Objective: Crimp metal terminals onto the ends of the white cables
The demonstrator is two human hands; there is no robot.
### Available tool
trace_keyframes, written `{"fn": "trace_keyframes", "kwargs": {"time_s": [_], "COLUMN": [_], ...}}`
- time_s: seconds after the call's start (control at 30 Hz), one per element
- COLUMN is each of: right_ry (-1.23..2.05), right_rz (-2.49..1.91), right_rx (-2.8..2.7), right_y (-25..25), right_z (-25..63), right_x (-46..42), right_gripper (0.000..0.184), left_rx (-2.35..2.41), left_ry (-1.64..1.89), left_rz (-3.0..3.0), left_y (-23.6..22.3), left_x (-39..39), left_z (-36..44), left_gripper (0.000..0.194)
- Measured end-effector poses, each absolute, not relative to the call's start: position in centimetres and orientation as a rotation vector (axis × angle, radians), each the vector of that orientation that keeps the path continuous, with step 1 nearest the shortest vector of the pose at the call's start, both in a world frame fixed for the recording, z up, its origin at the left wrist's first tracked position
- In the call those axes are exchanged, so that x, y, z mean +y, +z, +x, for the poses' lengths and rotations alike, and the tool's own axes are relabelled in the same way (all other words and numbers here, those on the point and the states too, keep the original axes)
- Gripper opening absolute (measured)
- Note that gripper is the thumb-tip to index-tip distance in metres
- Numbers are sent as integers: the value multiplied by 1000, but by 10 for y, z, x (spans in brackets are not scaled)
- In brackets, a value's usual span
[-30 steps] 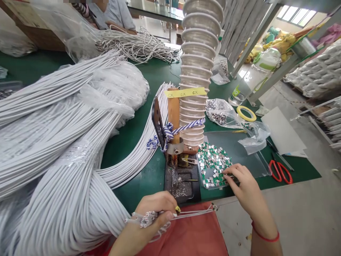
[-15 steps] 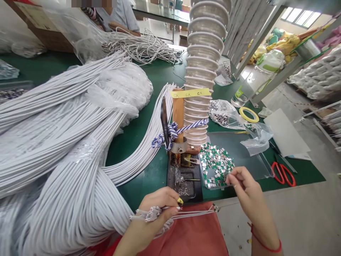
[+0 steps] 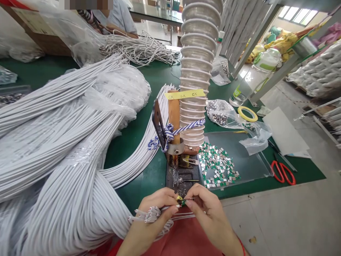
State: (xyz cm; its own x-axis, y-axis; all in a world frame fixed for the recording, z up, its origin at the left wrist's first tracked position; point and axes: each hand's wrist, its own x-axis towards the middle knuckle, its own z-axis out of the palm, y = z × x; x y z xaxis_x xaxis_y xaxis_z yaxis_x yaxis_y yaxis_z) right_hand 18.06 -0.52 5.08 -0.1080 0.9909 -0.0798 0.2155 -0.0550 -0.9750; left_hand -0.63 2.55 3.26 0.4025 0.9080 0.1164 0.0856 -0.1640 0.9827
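Note:
My left hand [image 3: 160, 196] is closed around a bunch of white cables [image 3: 149, 215]. Their stripped ends show red and white wires, and one cable end pokes out between thumb and forefinger. A small yellow piece [image 3: 179, 197] shows at those fingertips; its kind is unclear. My right hand [image 3: 209, 209] pinches a small green-and-silver connector [image 3: 183, 202] right against that cable end. Just beyond both hands stands a soldering fixture with a black base [image 3: 188, 176] and a wooden handle [image 3: 174, 113]. Loose connectors [image 3: 217, 165] lie spread in a clear tray to its right.
A ribbed clear hose [image 3: 197, 71] rises behind the fixture. Thick bundles of white cable [image 3: 66, 149] cover the left side. Red-handled scissors [image 3: 282, 173], yellow tape [image 3: 247, 114] and a bottle [image 3: 250, 80] are on the right. Another person's sleeve [image 3: 124, 17] shows across the table.
My right hand has moved left from the connector tray to my left fingertips, bringing a connector with it. My left hand stays nearly in place, still holding the cables.

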Motion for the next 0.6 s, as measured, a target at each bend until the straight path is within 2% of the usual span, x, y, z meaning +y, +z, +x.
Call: {"fn": "trace_keyframes", "kwargs": {"time_s": [0.23,0.4,0.6], "right_ry": [1157,1071,1252], "right_rz": [-1291,-1408,-1405], "right_rx": [-1336,-1426,-1348], "right_y": [41,43,41], "right_z": [176,170,165], "right_x": [-10,-10,-12], "right_gripper": [8,10,8], "left_rx": [959,1088,1137], "left_ry": [989,1007,1000], "left_rz": [1558,1566,1574], "left_y": [34,30,30], "left_x": [24,19,18], "left_z": [-4,-1,2], "left_gripper": [18,17,19]}}
